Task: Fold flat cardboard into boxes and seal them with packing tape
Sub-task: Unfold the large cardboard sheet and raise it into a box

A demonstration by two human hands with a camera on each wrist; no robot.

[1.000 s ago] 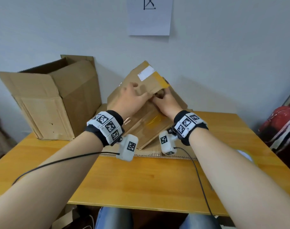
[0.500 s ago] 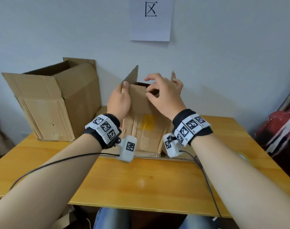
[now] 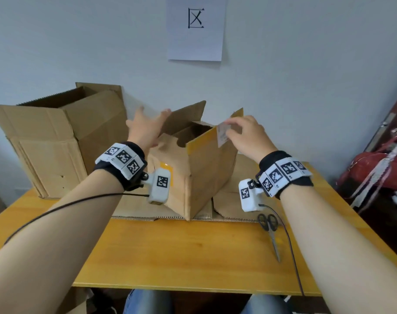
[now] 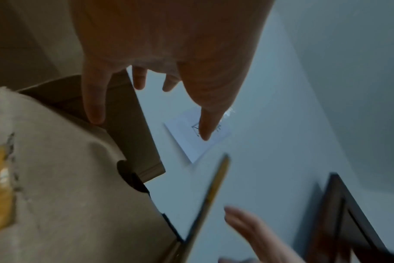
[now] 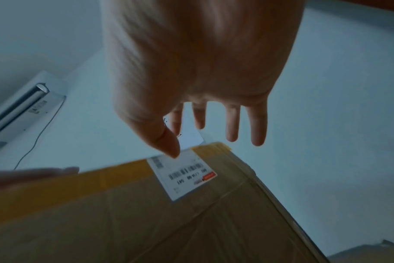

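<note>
— Head view: the cardboard box (image 3: 199, 168) stands squared on the table (image 3: 181, 250), flaps up. Left hand (image 3: 145, 130) spread, grasping nothing; right hand (image 3: 245, 137) thumbs the label (image 5: 182, 176).
— Next: fold flaps, then tape.

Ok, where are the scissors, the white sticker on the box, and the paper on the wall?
scissors (image 3: 268, 221): head view, on the black handle loops.
white sticker (image 5: 184, 176): right wrist view, on its printed middle.
paper on the wall (image 3: 195, 28): head view, on the sheet beside the drawn mark.
</note>
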